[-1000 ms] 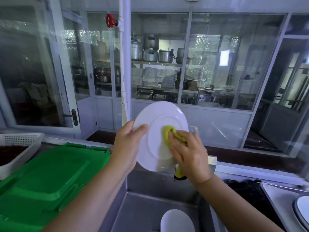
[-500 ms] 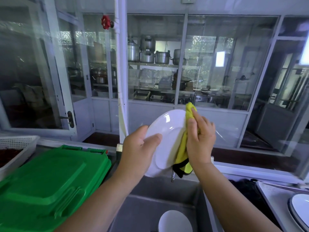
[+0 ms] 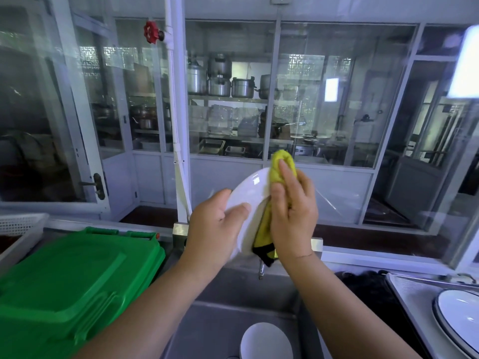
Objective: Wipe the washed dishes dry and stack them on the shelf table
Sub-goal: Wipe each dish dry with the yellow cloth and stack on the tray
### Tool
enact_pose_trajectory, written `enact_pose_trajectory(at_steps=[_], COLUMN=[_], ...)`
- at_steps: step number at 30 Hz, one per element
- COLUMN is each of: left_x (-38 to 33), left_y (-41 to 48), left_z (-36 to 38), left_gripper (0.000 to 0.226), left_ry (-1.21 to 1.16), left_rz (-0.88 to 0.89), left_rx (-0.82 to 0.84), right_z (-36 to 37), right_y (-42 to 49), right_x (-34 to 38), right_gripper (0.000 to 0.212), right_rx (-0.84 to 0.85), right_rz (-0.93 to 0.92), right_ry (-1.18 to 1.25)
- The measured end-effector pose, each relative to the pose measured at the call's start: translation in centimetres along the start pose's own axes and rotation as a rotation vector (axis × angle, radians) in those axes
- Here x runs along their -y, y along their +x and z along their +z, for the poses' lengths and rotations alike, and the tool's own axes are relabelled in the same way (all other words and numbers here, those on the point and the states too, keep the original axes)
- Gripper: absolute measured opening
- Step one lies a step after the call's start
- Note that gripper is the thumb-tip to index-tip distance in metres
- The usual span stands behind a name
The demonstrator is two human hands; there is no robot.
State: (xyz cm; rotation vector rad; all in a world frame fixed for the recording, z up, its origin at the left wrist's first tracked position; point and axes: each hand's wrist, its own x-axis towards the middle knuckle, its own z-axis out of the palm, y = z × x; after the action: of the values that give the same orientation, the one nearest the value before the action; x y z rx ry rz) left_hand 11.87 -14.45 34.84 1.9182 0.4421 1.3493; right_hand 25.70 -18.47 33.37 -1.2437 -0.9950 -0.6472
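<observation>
The left hand is gripping the round white ceramic plate by its lower edge, holding it tilted over the steel sink, likely to keep both faces reachable. The fingers of the right hand are pinching a yellow cloth over its rim, probably drying the hidden far face.

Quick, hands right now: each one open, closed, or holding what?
Left hand: grips the white plate.
Right hand: holds the yellow cloth against the plate's edge.

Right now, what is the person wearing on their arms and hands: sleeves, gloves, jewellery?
No gloves, rings or watch on the left hand or right hand. The left forearm and right forearm are bare down to the frame's edge; no sleeves show.
</observation>
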Motion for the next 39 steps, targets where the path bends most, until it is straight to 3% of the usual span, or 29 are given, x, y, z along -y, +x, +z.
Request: enact_pose_trajectory(at_steps=[5,7,9,15,20,23,27,29,31,35,39], left_x=[-2.2,-2.0,-1.2,-0.1,0.3,0.7,0.5,0.1,-0.3,-1.5,-1.2], left_y=[-0.4,-0.4,-0.6,0.6,2.4,1.6,1.0,0.9,0.8,-0.1,-0.8], left_z=[-0.4,0.1,0.4,-1.0,-0.9,-0.4,1.4,1.7,1.3,0.4,0.8], left_gripper=[0.038,0.032,0.028,0.015,0.031,0.037,0.042,0.04,0.039,0.041,0.053], left_ry=[-0.158,-0.205,-0.241,-0.303,-0.219,-0.159,-0.007,0.002,0.008,-0.103,-0.263], left_rz=[0.102,0.092,0.032,-0.205,-0.212,-0.164,-0.112,-0.116,-0.059,-0.004,-0.003], left_rx=[-0.046,-0.017,0.019,0.183,0.127,0.101,0.099,0.066,0.03,-0.127,-0.203], right_z=[-0.4,-0.7,-1.3,-4.0,-4.3,-4.3,-3.1,-2.7,-2.8,-3.0,-2.2], right_y=[-1.6,-1.2,-0.2,1.8,1.4,1.4,2.4,2.7,2.8,2.3,0.5], right_x=[-1.3,-1.2,-0.9,-1.0,-0.9,-1.0,0.6,0.8,0.6,-0.7,-1.5], right_gripper=[0.039,0.035,0.029,0.011,0.02,0.032,0.036,0.035,0.037,0.034,0.033], right_rx=[-0.083,-0.102,-0.105,-0.048,0.039,0.103,0.195,0.199,0.171,0.06,0.038], right_rz=[0.702,0.848,0.86,0.723,0.551,0.263,-0.354,-0.47,-0.312,0.336,0.711], right_ry=[0.421,0.515,0.53,0.401,0.246,-0.019,-0.293,-0.308,-0.257,0.213,0.387])
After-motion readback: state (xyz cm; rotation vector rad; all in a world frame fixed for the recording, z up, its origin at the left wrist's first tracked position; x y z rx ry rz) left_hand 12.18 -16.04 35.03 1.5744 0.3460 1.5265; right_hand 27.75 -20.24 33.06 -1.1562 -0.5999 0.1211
